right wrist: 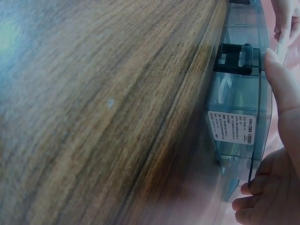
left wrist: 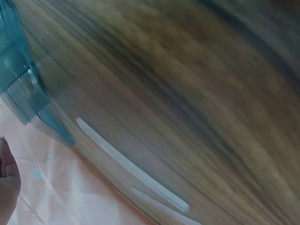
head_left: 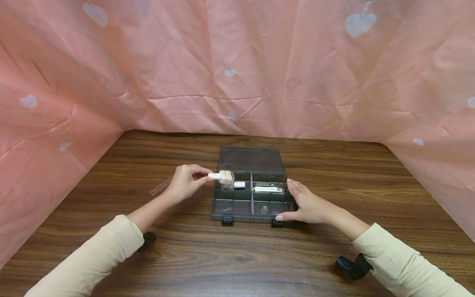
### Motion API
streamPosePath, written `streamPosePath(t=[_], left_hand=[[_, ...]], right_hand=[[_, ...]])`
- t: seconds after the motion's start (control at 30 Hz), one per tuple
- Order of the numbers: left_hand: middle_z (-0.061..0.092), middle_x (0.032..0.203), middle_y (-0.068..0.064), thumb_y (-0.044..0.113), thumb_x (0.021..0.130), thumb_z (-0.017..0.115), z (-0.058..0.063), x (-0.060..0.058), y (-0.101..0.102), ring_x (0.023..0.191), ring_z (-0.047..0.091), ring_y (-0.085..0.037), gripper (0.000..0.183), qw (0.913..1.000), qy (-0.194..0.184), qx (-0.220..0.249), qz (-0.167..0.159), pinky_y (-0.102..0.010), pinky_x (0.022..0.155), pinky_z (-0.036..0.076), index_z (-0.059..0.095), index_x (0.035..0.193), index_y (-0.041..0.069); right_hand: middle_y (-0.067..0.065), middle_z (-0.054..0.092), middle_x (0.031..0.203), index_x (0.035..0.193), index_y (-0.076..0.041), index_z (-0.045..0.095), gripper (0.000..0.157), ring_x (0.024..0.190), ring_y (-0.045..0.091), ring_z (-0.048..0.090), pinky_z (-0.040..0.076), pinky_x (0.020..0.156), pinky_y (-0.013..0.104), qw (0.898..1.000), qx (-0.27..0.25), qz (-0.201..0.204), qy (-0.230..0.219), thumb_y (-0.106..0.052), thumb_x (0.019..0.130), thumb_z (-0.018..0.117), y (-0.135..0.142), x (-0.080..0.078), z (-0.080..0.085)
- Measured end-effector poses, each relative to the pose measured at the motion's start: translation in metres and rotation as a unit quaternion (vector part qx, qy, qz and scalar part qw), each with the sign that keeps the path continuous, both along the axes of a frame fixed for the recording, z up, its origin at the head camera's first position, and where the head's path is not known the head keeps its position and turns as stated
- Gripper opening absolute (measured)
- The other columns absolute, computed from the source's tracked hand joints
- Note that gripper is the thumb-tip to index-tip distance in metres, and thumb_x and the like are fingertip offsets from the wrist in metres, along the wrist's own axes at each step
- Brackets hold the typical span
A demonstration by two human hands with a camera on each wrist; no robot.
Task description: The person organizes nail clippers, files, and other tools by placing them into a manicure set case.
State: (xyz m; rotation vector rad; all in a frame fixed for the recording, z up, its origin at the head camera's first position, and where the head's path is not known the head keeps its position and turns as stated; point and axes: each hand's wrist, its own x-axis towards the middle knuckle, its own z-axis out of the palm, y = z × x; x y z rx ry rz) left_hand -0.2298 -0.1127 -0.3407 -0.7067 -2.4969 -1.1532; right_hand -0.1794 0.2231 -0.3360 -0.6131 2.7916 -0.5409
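My left hand pinches a nail polish bottle by its white cap. The bottle lies sideways over the left compartments of a dark see-through divided box, whose lid stands open at the back. Below it, in the middle left compartment, is another white-capped bottle, partly hidden. A nail clipper lies in the middle right compartment, and a small clear nail tip at the front right. My right hand grips the box's right front corner, thumb on the front edge and fingers along the side.
Clear, narrow strips lie on the wooden table left of the box; the left wrist view shows two pale strips. A printed label and a black latch are on the box. Pink cloth encloses the table.
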Motion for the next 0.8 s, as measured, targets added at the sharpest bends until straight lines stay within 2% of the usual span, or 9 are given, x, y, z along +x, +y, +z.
streamPosePath(t=[0.27,0.47,0.8], left_hand=[[0.072,0.082,-0.017,0.004,0.076,0.073,-0.001,0.001,0.017,0.068,0.067,-0.019,0.012,0.9995,-0.02,0.007,-0.022,-0.022,0.06,0.055,0.072,0.086,-0.004],[0.072,0.081,-0.015,0.005,0.078,0.072,-0.002,0.001,0.026,0.068,0.066,-0.017,0.012,0.999,-0.035,-0.005,-0.029,-0.018,0.059,0.052,0.073,0.087,-0.003],[0.073,0.083,-0.013,0.008,0.08,0.071,0.0,0.003,0.031,0.064,0.058,-0.009,0.013,0.9966,-0.073,-0.032,-0.022,-0.015,0.055,0.046,0.073,0.089,-0.002]], right_hand=[[0.032,0.012,0.15,0.143,0.013,0.013,0.113,0.139,0.047,0.012,0.018,0.111,0.059,1.0,0.0,-0.003,-0.005,-0.061,0.075,0.064,0.0,0.0,0.0],[0.032,0.012,0.15,0.143,0.013,0.013,0.113,0.139,0.047,0.012,0.017,0.111,0.059,1.0,0.003,-0.004,-0.003,-0.062,0.075,0.064,0.0,0.0,0.0],[0.032,0.012,0.15,0.143,0.013,0.013,0.113,0.139,0.047,0.012,0.016,0.111,0.059,1.0,0.005,-0.002,-0.002,-0.062,0.076,0.063,0.001,0.001,0.0]])
